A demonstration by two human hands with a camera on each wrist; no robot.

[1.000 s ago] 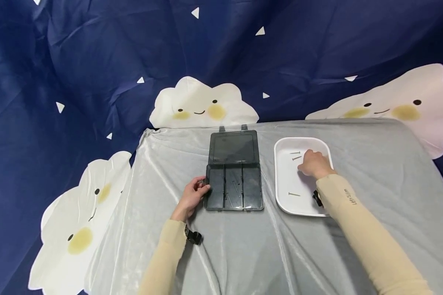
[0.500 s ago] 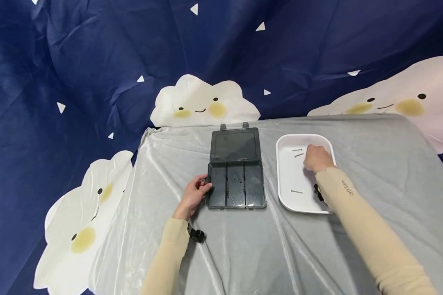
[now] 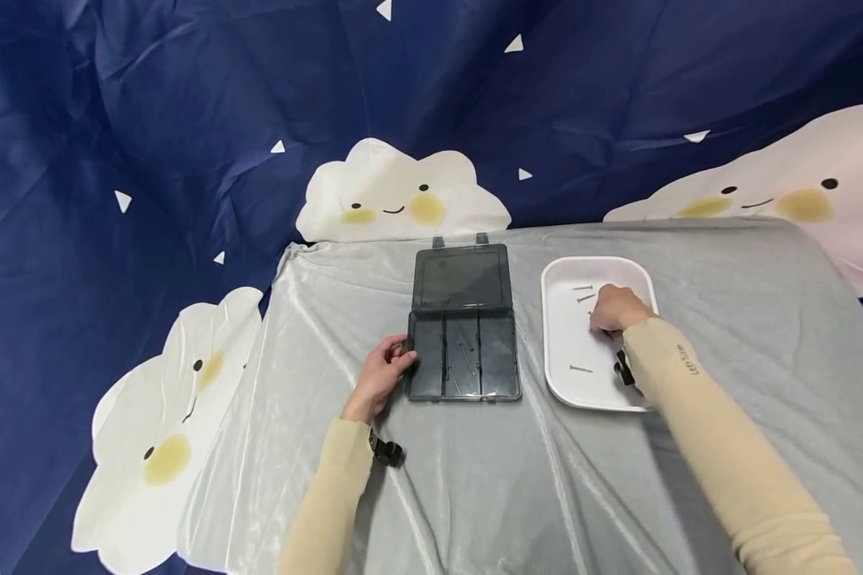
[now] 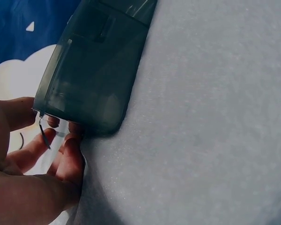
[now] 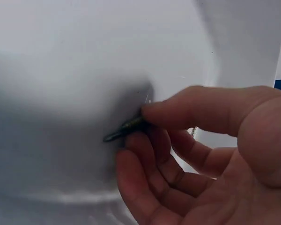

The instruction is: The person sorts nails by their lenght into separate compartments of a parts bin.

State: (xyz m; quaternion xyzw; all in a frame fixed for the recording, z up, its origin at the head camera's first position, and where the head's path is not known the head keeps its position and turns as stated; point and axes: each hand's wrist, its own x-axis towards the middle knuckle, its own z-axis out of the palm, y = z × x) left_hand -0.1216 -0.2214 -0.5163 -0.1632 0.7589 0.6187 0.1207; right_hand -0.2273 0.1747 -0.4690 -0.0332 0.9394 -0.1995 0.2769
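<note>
left hand [image 3: 379, 374] grips a smoky, see-through box [image 3: 499, 351]; right hand [image 3: 616, 309] pinches a slim, dark screw [image 5: 118, 134].

Looks like smooth, smoky, see-through plastic in the compartment box [image 3: 499, 359], glossy along the edges, and like smooth, opaque plastic with a soft sheen in the tray [image 3: 564, 343]. Looks like dull metal in the loose screws [image 3: 581, 369], and like darker metal with a faint glint in the held screw [image 5: 119, 135]. Looks like plush, short-napped cloth with shiny creases in the table cover [image 3: 489, 495], smooth, lightly wrinkled fabric in the backdrop [image 3: 439, 80], and matt cloth in the sleeves [image 3: 331, 495].
</note>
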